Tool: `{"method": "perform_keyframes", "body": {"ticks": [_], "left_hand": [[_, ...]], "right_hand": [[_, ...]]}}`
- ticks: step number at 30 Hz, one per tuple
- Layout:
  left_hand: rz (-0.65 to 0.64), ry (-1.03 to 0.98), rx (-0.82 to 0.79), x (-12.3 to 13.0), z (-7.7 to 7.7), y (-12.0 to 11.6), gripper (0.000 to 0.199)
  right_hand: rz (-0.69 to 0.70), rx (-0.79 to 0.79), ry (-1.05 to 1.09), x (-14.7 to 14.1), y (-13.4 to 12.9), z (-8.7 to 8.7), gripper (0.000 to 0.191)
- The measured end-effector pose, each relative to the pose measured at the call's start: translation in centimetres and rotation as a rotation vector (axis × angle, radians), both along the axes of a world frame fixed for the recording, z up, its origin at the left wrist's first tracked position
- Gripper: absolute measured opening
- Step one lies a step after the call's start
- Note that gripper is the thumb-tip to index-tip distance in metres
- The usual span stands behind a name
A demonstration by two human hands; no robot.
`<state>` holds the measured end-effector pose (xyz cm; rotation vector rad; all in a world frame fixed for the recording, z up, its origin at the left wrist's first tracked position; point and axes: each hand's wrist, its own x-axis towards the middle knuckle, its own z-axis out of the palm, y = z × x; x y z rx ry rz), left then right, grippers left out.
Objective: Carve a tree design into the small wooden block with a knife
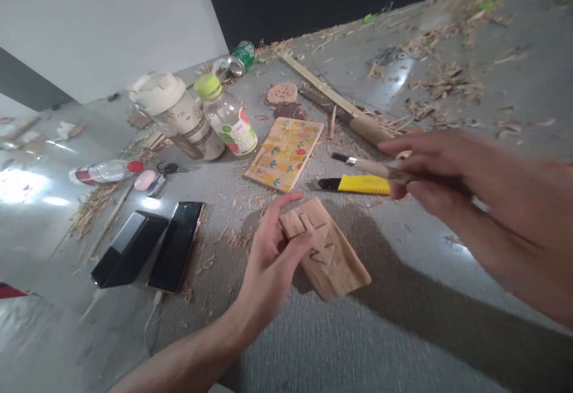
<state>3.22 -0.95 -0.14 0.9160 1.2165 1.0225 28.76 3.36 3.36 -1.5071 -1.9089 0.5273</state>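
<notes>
Just below the centre of the frame, a wooden block [342,265] is pinched by the thumb and fingers of the left hand [271,256]; a raised shape and dark lines are seen on its face, while the lower right part appears unworked. At right, a slim tool [369,167] is gripped by the right hand [474,184], apart from the block.

Block [333,262] ctr: wood, matt, carved | cutter [364,184] R of ctr: yel. plastic | phone [175,247] lwr L: glossy, smooth
</notes>
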Motion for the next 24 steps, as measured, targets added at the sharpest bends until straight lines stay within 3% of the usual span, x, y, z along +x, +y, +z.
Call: {"method": "perform_keyframes", "body": {"ticks": [4, 8, 10, 14, 17, 24], "left_hand": [[0.11, -0.101, 0.041, 0.1, 0.6, -0.1, 0.047], [0.229, -0.132, 0.055, 0.3, 1.5, -0.4, 0.05], [0.243, -0.127, 0.09, 0.2, 1.9, -0.6, 0.053], [0.132, -0.079, 0.188, -0.2, 2.5, -1.3, 0.054], [0.025, 0.04, 0.313, -0.6, 2.8, -1.7, 0.041], [0.01, 0.325, 0.501, -1.4, 2.5, -1.4, 0.023]], "right_hand": [[0.13, -0.302, 0.122, -1.1, 0.9, -1.4, 0.043], [0.151, -0.543, 0.334, -3.4, -0.5, -2.2, 0.064], [0.17, -0.616, 0.469, -4.3, -1.2, -2.4, 0.065], [0.084, -0.614, 0.691, -4.4, -1.3, -2.8, 0.055], [0.019, -0.582, 0.826, -3.8, -1.0, -3.1, 0.049], [0.053, -0.559, 0.865, -3.3, -1.1, -2.3, 0.045]]}}
